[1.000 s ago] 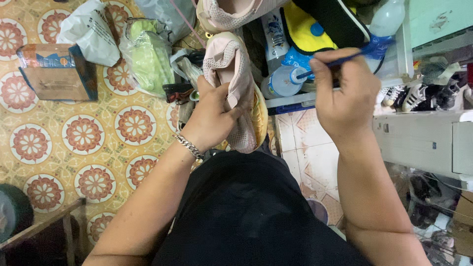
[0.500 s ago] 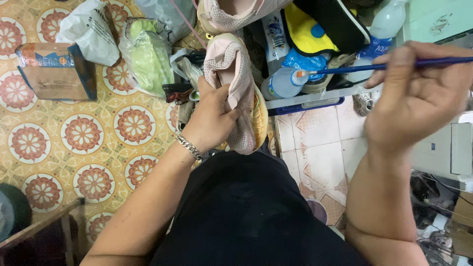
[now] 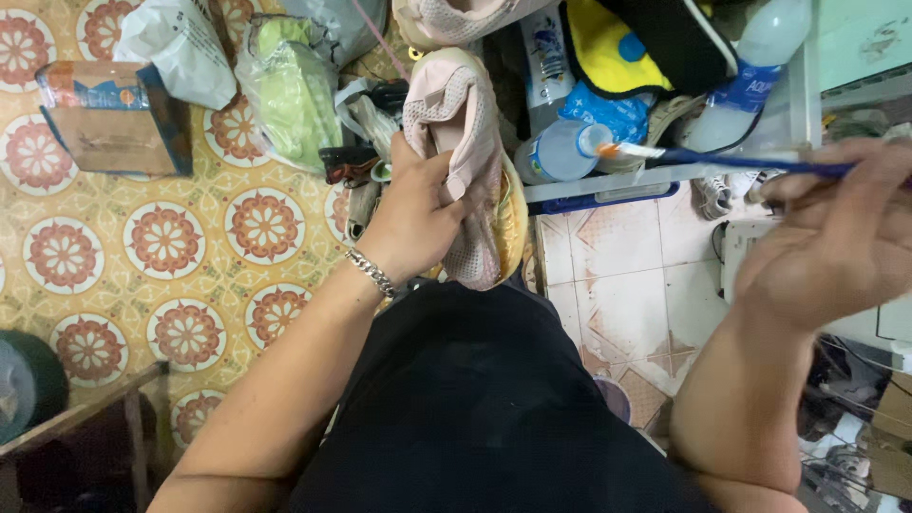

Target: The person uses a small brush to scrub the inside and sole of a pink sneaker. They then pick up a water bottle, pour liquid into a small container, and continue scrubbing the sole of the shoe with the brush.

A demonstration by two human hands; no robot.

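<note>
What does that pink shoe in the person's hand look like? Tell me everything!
The pink shoe is a soft sneaker with a pale pink upper that looks like mesh fabric dotted with tiny holes, and a yellowish sole along its right edge. It is held up lengthwise, one end pointing away from the person, above the black-clad lap. The left hand grips it from the left, its fingers pressed into the fabric. Nothing else touches it; the brush in the right hand is held well off to its right.

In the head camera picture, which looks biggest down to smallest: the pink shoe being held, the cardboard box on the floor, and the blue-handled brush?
1. Pink shoe, gripped by the left hand.
2. Cardboard box; it looks only a little smaller than the shoe, and it lies farther from the camera, so this order is unsure.
3. Brush in the right hand: long but thin, clearly smallest.
</note>
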